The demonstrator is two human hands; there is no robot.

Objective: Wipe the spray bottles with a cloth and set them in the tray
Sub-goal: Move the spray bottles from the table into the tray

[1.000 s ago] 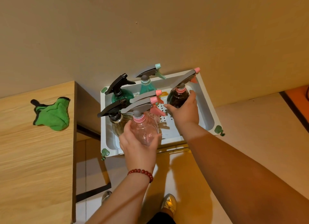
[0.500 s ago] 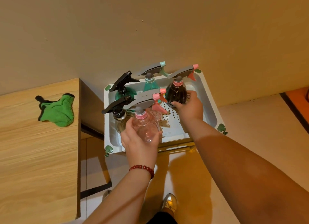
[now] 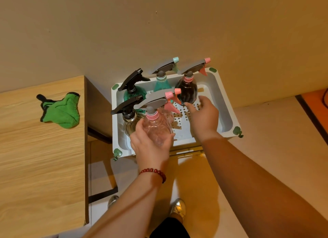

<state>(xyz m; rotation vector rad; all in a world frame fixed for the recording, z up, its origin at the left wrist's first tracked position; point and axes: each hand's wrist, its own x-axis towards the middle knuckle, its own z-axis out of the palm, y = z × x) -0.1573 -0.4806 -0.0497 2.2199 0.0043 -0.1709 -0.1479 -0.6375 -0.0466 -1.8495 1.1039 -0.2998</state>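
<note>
A white tray (image 3: 222, 94) with green corner clips stands against the wall and holds several spray bottles. My left hand (image 3: 150, 145) grips a clear pink-capped bottle (image 3: 156, 126) at the tray's near left. My right hand (image 3: 204, 117) hovers open over the tray's perforated floor, just off the dark bottle with the pink nozzle (image 3: 188, 90) at the back. Behind stand a teal bottle (image 3: 162, 84), a green bottle with a black trigger (image 3: 134, 94) and a clear bottle with a black trigger (image 3: 129, 120). The green cloth (image 3: 61, 110) lies on the wooden table.
The wooden table (image 3: 35, 158) fills the left side, its edge close to the tray's left rim. A beige wall (image 3: 159, 24) rises right behind the tray. My feet in silvery shoes (image 3: 178, 207) stand on the light floor below.
My right hand has let go of the dark bottle and drawn back, fingers spread. My left hand keeps holding the clear bottle in the same spot.
</note>
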